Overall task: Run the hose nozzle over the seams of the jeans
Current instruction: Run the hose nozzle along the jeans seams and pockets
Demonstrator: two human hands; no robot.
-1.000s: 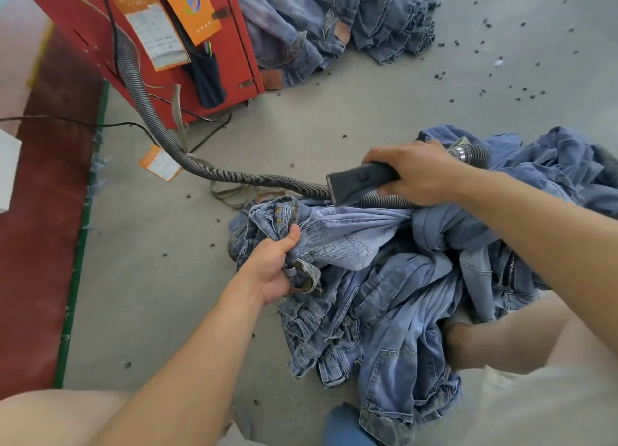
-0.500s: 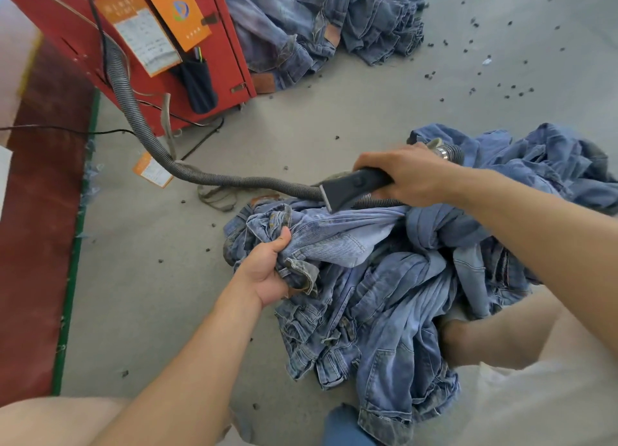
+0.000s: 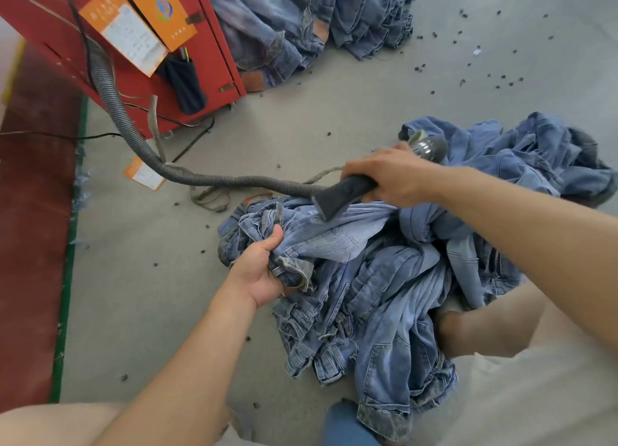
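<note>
The right hand (image 3: 391,178) grips the hose nozzle (image 3: 341,195) against the jeans (image 3: 334,231); the left hand (image 3: 259,271) clutches their bunched denim.

L grip (image 3: 259,271) & R grip (image 3: 389,174) both fisted, arms outstretched.

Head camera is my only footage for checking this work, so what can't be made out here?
- Nozzle mouth: faces down onto the jeans; contact unclear.
- Right hand fingers: curled beneath the nozzle.
- Orange tags: print too small.
- Red cabinet: cut off by the top edge.
</note>
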